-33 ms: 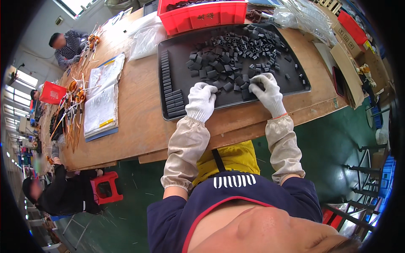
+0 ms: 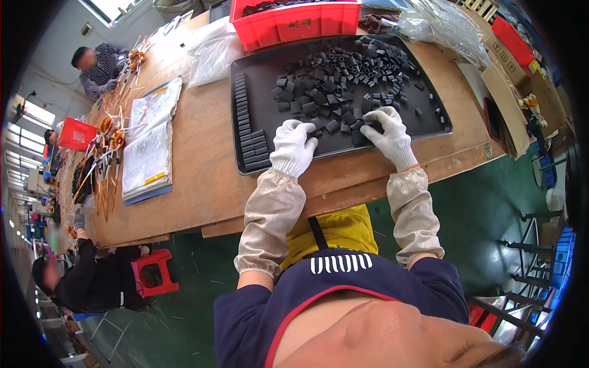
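On the wooden worktop (image 2: 202, 178) there lies a black tray (image 2: 261, 70), close to the near edge, and inside it are many short black tube pieces. Along the left wall of the tray, one column of pieces (image 2: 243, 104) is lined up neatly, and in the near left corner a small block of pieces (image 2: 254, 150) lies side by side in rows. This part looks finished to me. The much larger part is a loose heap (image 2: 362, 67), spread over the middle and the far right, with pieces pointing in every direction; a few single ones lie apart, near the right wall. So, in my judgement, the ordered share is small and most of the pieces are left to arrange.

Both forearms, in beige sleeve covers (image 2: 270, 214), reach over the near edge of the worktop. The left hand (image 2: 293, 147), in a white glove, is at the near side of the tray, between the neat block and the heap; its fingers are bent and its thumb points to the right. The right hand (image 2: 388, 136), gloved also, faces it from the other side, the thumb and forefinger curved toward the pieces between the two hands. In each hand the thumb stands only narrowly from the fingers; whether a piece is pinched there, I cannot tell.
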### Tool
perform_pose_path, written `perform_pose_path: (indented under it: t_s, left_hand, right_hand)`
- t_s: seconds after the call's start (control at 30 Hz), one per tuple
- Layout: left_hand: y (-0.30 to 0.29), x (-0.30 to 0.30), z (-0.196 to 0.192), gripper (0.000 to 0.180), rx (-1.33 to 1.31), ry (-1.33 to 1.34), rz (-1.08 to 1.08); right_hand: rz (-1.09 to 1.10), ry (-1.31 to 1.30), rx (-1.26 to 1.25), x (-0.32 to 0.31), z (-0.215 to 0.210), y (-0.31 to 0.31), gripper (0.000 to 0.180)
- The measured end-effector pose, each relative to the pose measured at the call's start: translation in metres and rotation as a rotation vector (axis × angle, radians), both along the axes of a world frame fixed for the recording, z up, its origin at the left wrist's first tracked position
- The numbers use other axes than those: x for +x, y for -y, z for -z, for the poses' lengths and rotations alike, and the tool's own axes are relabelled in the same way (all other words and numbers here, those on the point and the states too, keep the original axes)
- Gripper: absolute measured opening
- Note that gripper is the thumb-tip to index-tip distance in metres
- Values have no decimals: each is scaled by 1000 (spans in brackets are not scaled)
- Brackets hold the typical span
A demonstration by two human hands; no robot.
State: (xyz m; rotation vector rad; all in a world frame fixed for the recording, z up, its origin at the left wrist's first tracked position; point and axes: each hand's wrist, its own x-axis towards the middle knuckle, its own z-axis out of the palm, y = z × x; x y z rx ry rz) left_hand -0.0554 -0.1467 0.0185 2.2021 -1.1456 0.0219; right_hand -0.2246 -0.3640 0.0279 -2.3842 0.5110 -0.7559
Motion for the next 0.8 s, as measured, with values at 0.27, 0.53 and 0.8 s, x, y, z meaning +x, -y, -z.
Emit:
perform_pose_path:
  t_s: [0.27, 0.53, 0.8]
  left_hand:
    - [10, -3, -14, 47, 188, -33, -101]
    - [15, 0, 18, 21, -86, 111, -134]
    - [-2, 12, 2, 22, -574, -884, 19]
  right_hand:
    - [0, -151, -170, -2, 8, 5, 29]
    - [-33, 332, 638, -3, 10, -9, 23]
    - [-344, 171, 156, 63, -31, -44, 32]
